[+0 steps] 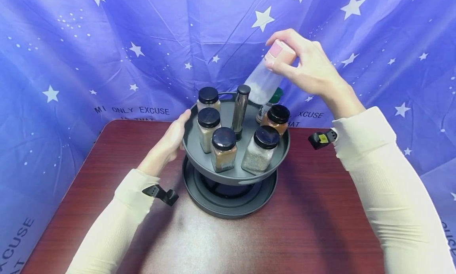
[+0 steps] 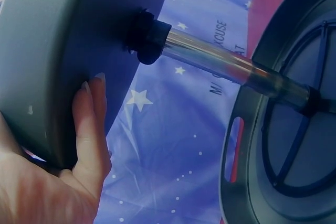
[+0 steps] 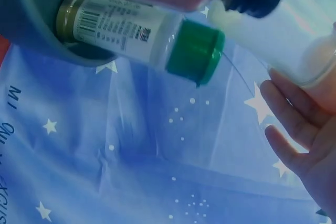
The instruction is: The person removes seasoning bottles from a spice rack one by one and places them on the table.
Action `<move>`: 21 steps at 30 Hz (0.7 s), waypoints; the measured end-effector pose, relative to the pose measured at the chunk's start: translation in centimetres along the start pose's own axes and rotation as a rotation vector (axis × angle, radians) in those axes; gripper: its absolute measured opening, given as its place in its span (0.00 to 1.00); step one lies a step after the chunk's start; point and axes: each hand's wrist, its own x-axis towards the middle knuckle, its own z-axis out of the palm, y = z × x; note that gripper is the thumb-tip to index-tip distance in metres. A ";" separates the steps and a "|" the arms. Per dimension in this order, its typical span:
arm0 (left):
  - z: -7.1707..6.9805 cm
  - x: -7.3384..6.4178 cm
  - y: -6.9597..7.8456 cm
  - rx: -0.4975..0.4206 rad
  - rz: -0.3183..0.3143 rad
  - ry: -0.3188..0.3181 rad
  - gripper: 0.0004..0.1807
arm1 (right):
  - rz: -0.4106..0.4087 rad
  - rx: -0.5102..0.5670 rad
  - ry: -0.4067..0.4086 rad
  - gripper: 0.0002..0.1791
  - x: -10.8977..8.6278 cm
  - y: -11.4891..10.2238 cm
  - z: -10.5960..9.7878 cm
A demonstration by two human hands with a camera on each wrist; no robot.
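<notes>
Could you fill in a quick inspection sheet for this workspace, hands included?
Surface: reddish-brown table, glossy.
Job's things: pink-capped bottle, tilted; upper tray above a lower tray, bearing five black-lidded jars and a green-capped bottle.
Clutter: nothing seen.
Hands: left hand grips the upper tray's edge; right hand holds the pink-capped bottle near its cap.
Cables: nothing seen.
Surroundings: blue-purple star-patterned cloth behind the table.

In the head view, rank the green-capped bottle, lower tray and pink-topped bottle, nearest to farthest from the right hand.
1. Pink-topped bottle: gripped in the right hand.
2. Green-capped bottle: below the hand, on the upper tray's far right side.
3. Lower tray: underneath the upper one.
</notes>
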 end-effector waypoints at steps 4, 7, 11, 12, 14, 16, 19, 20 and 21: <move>0.0 0.0 0.0 -0.002 -0.005 0.000 0.29 | 0.001 0.062 0.061 0.21 -0.1 0.1 -0.5; 0.0 0.0 0.0 -0.003 -0.006 0.000 0.29 | 0.011 0.086 0.081 0.20 -0.2 0.4 -0.9; 0.0 0.1 0.0 -0.003 -0.007 -0.001 0.30 | 0.034 0.089 0.095 0.20 -0.4 0.9 -1.7; 0.0 0.1 0.0 -0.004 -0.009 -0.001 0.30 | 0.038 0.090 0.097 0.20 -0.4 1.1 -1.8; 0.0 0.1 0.1 -0.005 -0.011 -0.003 0.30 | 0.045 0.089 0.101 0.19 -0.5 1.5 -2.2; 0.0 0.1 0.1 -0.004 -0.011 -0.003 0.29 | 0.053 0.087 0.102 0.19 -0.7 1.8 -2.5; -0.1 0.0 0.1 -0.003 -0.013 -0.001 0.30 | 0.064 0.079 0.098 0.19 -0.8 2.2 -2.8; -0.1 0.0 0.0 -0.002 -0.014 0.000 0.30 | 0.068 0.075 0.095 0.19 -0.8 2.4 -2.9; -0.1 0.0 0.0 -0.001 -0.016 0.001 0.30 | 0.070 0.071 0.092 0.19 -0.8 2.5 -3.0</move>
